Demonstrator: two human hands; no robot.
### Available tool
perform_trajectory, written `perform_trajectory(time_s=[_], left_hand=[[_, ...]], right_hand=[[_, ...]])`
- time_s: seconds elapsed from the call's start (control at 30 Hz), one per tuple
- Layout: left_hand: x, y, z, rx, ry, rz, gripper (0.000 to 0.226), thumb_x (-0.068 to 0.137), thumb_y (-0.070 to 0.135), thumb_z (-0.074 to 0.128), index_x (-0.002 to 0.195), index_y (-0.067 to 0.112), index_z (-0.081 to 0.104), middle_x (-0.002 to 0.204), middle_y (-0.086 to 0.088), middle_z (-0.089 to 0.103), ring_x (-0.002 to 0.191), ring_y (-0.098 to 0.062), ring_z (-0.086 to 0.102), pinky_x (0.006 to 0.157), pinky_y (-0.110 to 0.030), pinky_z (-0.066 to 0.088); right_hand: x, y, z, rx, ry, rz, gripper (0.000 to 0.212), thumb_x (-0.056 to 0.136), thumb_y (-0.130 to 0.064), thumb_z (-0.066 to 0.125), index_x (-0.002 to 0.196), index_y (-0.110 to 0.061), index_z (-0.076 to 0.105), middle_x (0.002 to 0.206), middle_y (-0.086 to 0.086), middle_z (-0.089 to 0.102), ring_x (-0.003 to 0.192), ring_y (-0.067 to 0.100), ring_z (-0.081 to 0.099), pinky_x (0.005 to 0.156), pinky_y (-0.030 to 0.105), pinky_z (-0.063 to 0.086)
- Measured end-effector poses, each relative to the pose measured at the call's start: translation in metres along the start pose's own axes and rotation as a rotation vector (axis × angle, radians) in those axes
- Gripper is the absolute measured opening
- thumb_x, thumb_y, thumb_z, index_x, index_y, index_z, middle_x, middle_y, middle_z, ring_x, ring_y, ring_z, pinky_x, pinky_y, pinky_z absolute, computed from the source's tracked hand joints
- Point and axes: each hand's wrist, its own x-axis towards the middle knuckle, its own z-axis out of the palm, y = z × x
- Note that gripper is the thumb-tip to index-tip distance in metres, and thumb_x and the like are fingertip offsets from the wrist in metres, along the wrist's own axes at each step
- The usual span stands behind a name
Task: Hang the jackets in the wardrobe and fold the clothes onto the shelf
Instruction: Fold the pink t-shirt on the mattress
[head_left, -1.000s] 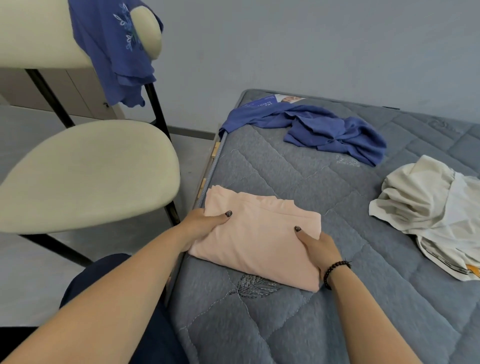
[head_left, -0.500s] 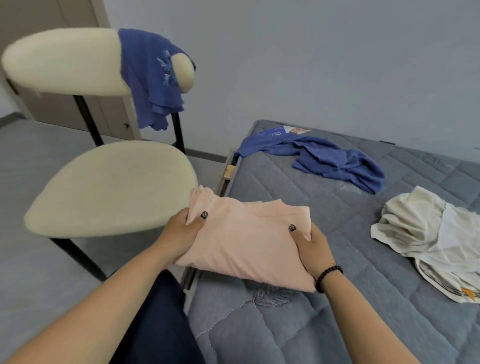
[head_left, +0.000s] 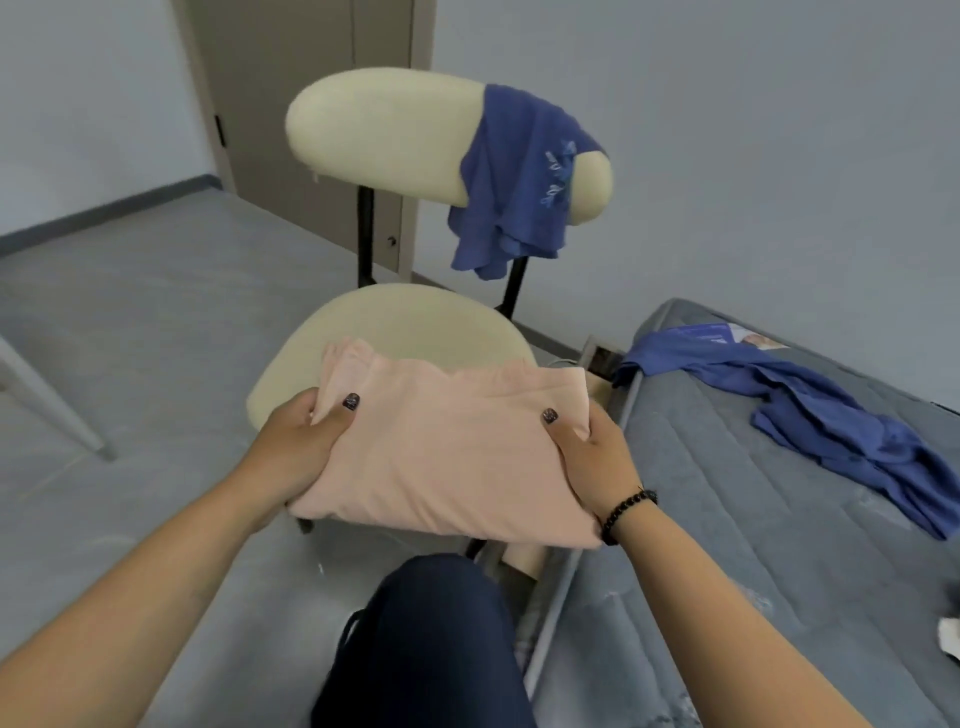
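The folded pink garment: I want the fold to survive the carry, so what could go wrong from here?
The folded pink garment is held only at its two ends, left hand and right hand, thumbs on top; its unsupported middle could sag and the layers slide open. Its far edge hangs close above the chair seat and might catch or drag there. The loose layers bunched by the left thumb may slip free.

A grey quilted mattress (head_left: 727, 545) fills the right side. On it, near its far corner, lies a crumpled blue garment (head_left: 810, 410), one end hanging over the mattress edge. A bit of white cloth (head_left: 950, 636) shows at the mattress's right side. Left of the mattress stands a cream chair (head_left: 415, 327) on the grey floor (head_left: 130, 338), with a blue top (head_left: 519, 182) draped over its backrest.
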Motion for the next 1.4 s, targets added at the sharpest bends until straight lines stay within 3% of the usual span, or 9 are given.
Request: perform_trajectory(time_s=[0.23, 0.4, 0.53, 0.63, 0.73, 1.03, 1.13, 1.23, 1.4], left_hand=[[0.095, -0.033, -0.070, -0.013, 0.057, -0.067, 0.019, 0.094, 0.034, 0.056, 0.098, 0.017, 0.064, 0.096, 0.000, 0.068, 0.085, -0.018, 0.061, 0.069, -0.030, 0.044], [0.144, -0.015, -0.126, 0.026, 0.122, -0.124, 0.030, 0.095, 0.035, 0.056, 0.100, 0.006, 0.063, 0.098, -0.011, 0.068, 0.085, -0.027, 0.060, 0.068, -0.031, 0.042], [0.150, 0.029, -0.181, 0.074, 0.157, -0.194, 0.038, 0.088, 0.044, 0.058, 0.092, 0.007, 0.062, 0.087, -0.008, 0.065, 0.079, -0.027, 0.058, 0.064, -0.032, 0.040], [0.142, 0.077, -0.219, 0.067, 0.193, -0.222, 0.046, 0.078, 0.051, 0.055, 0.089, 0.007, 0.063, 0.083, -0.007, 0.065, 0.072, -0.023, 0.056, 0.062, -0.031, 0.040], [0.129, 0.130, -0.254, 0.071, 0.250, -0.232, 0.032, 0.091, 0.039, 0.059, 0.091, 0.007, 0.064, 0.084, -0.008, 0.064, 0.070, -0.019, 0.055, 0.061, -0.029, 0.040], [0.054, 0.282, -0.381, -0.043, 0.380, -0.233, 0.019, 0.084, 0.028, 0.070, 0.097, 0.014, 0.066, 0.090, 0.002, 0.068, 0.080, -0.017, 0.062, 0.062, -0.025, 0.045], [0.020, 0.315, -0.426, -0.047, 0.393, -0.235, 0.034, 0.075, 0.035, 0.078, 0.101, 0.015, 0.067, 0.097, 0.002, 0.069, 0.088, -0.018, 0.064, 0.073, -0.029, 0.049], [-0.010, 0.338, -0.471, -0.025, 0.421, -0.237, 0.034, 0.075, 0.037, 0.077, 0.100, 0.016, 0.067, 0.098, 0.001, 0.069, 0.089, -0.017, 0.064, 0.077, -0.031, 0.049], [-0.057, 0.369, -0.539, 0.044, 0.526, -0.206, 0.023, 0.084, 0.027, 0.070, 0.098, 0.010, 0.066, 0.096, -0.003, 0.068, 0.080, -0.014, 0.061, 0.065, -0.025, 0.044]], right_hand=[[0.079, -0.029, 0.105, -0.136, -0.043, 0.025, 0.013, 0.096, -0.030, 0.052, 0.095, -0.022, 0.062, 0.089, 0.001, 0.068, 0.082, 0.017, 0.062, 0.072, 0.031, 0.049], [0.123, -0.072, 0.163, -0.136, -0.055, 0.070, 0.012, 0.096, -0.030, 0.052, 0.097, -0.023, 0.062, 0.088, -0.009, 0.067, 0.078, 0.005, 0.060, 0.061, 0.015, 0.045], [0.134, -0.129, 0.191, -0.109, -0.127, 0.105, 0.012, 0.096, -0.027, 0.053, 0.099, -0.022, 0.063, 0.092, -0.004, 0.070, 0.081, 0.009, 0.061, 0.068, 0.019, 0.049], [0.137, -0.187, 0.197, -0.108, -0.165, 0.091, 0.014, 0.096, -0.027, 0.052, 0.100, -0.019, 0.063, 0.090, -0.002, 0.069, 0.074, 0.007, 0.059, 0.056, 0.008, 0.044], [0.135, -0.251, 0.195, -0.106, -0.197, 0.066, 0.014, 0.097, -0.028, 0.051, 0.098, -0.020, 0.063, 0.086, -0.004, 0.067, 0.074, 0.009, 0.058, 0.050, 0.006, 0.039], [0.100, -0.446, 0.210, -0.023, -0.307, -0.047, 0.012, 0.095, -0.026, 0.054, 0.089, -0.028, 0.064, 0.091, -0.011, 0.068, 0.084, 0.008, 0.060, 0.072, 0.026, 0.047], [0.079, -0.498, 0.226, -0.022, -0.360, -0.093, 0.013, 0.095, -0.024, 0.054, 0.088, -0.021, 0.064, 0.091, -0.004, 0.069, 0.082, 0.014, 0.060, 0.075, 0.032, 0.047], [0.054, -0.543, 0.246, -0.019, -0.410, -0.150, 0.013, 0.095, -0.021, 0.054, 0.090, -0.016, 0.065, 0.088, -0.002, 0.066, 0.081, 0.016, 0.057, 0.074, 0.031, 0.045], [0.009, -0.613, 0.281, 0.006, -0.500, -0.236, 0.013, 0.095, -0.017, 0.053, 0.093, -0.014, 0.064, 0.088, -0.003, 0.066, 0.077, 0.010, 0.057, 0.068, 0.025, 0.044]])
